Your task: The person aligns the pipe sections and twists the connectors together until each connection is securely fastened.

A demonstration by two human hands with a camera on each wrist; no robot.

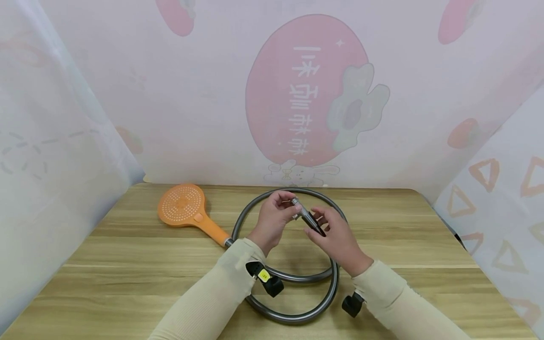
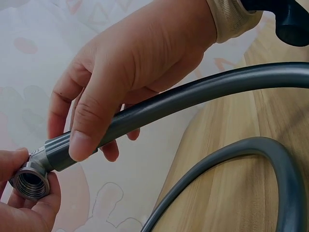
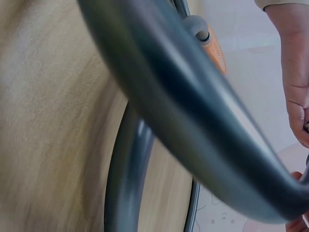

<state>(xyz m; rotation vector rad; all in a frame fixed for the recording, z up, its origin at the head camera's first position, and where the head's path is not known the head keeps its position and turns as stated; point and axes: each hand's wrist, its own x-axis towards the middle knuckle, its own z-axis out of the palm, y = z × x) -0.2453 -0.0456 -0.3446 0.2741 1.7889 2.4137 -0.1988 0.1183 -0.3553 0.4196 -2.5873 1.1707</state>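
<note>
My left hand point(image 1: 274, 218) pinches a silver metal elbow fitting point(image 2: 42, 159) between thumb and fingers. The fitting's threaded round opening faces the camera in the left wrist view. It sits at the end of a dark grey shower hose point(image 2: 188, 99). My right hand point(image 1: 337, 238) holds the hose just behind the fitting, its thumb on the ribbed collar point(image 2: 59, 149). Both hands are above the table, over the coiled hose. At the hose's other end lies an orange handheld shower head point(image 1: 182, 204), its spray face up, left of my left hand.
The hose loops on the wooden table point(image 1: 119, 274) beneath my hands and forearms. A pale printed curtain point(image 1: 204, 118) hangs behind the table, with more at both sides. A black wrist camera point(image 1: 268, 282) hangs below my left wrist, another camera point(image 1: 352, 304) below the right.
</note>
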